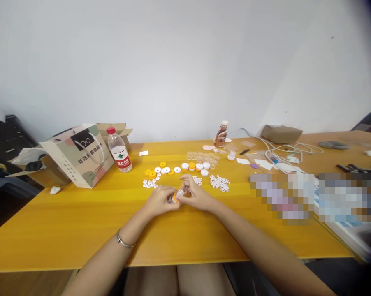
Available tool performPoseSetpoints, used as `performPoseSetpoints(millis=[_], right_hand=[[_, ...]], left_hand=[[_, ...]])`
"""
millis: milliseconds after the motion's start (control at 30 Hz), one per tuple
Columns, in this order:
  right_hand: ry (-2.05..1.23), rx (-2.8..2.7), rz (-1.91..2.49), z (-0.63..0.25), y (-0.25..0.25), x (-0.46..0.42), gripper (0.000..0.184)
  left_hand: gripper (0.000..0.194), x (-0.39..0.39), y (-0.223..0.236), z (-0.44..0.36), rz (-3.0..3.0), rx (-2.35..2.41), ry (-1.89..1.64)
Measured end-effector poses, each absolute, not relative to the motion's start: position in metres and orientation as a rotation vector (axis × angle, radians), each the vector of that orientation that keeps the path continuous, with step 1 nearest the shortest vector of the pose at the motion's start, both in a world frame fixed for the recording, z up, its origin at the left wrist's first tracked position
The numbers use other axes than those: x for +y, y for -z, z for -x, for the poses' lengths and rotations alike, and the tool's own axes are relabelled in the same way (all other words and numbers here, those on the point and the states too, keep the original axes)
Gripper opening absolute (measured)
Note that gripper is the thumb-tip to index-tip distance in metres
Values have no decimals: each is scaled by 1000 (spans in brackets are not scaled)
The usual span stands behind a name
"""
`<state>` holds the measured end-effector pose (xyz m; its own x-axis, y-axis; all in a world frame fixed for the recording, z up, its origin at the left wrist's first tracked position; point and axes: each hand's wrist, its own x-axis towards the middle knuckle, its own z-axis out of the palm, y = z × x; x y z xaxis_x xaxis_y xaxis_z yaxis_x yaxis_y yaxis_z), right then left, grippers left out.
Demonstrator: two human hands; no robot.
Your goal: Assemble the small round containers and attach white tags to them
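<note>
My left hand (161,200) is closed around a small round orange-and-white part (175,198), held just above the table. Thumb and finger of my right hand (198,196) pinch a small white piece with dots or holes (180,192), right against the orange part. Fingers hide much of both pieces. Beyond my hands lie orange discs (152,174) and white discs (177,169). Small white knobbed pieces (149,183) are spread at the left. White perforated pieces (220,183) form a pile to the right. Several clear rings (200,156) stand behind a row of assembled round parts (192,166).
On the yellow table (185,242), a water bottle (120,152) and a paper bag (80,156) stand at the left. A brown drink bottle (221,135) is at the back. White cables (284,152), paper slips (264,164) and a brown package (281,133) lie at the right.
</note>
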<state>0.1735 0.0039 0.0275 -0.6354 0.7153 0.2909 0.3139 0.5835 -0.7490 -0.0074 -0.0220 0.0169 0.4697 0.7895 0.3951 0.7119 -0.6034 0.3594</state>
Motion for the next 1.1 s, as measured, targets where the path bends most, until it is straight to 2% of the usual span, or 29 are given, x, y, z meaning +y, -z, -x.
performPoseSetpoints(millis=[100, 200, 367, 467, 600, 767, 1000, 1100], right_hand=[[-900, -2242, 822, -173, -28, 5, 35], [-872, -2203, 817, -173, -29, 5, 38], [-895, -2196, 750, -173, -29, 4, 18], [-780, -1975, 741, -177, -28, 14, 19], [-552, -1585, 963, -207, -27, 55, 32], [-336, -1280, 1459, -272, -13, 110, 35], [-345, -1412, 1748, -301, 8, 126, 27], [-358, -1438, 1768, -299, 9, 127, 31]], left_hand=[[14, -23, -18, 8, -2568, 1298, -792], [13, -23, -18, 8, -2576, 1302, -792], [16, -23, -18, 7, -2556, 1286, -784], [19, -23, -20, 8, -2538, 1327, -787], [22, -23, -22, 9, -2556, 1346, -809], [21, -23, -22, 9, -2573, 1326, -785], [22, -24, -23, 9, -2599, 1308, -775], [23, -24, -24, 8, -2586, 1303, -762]])
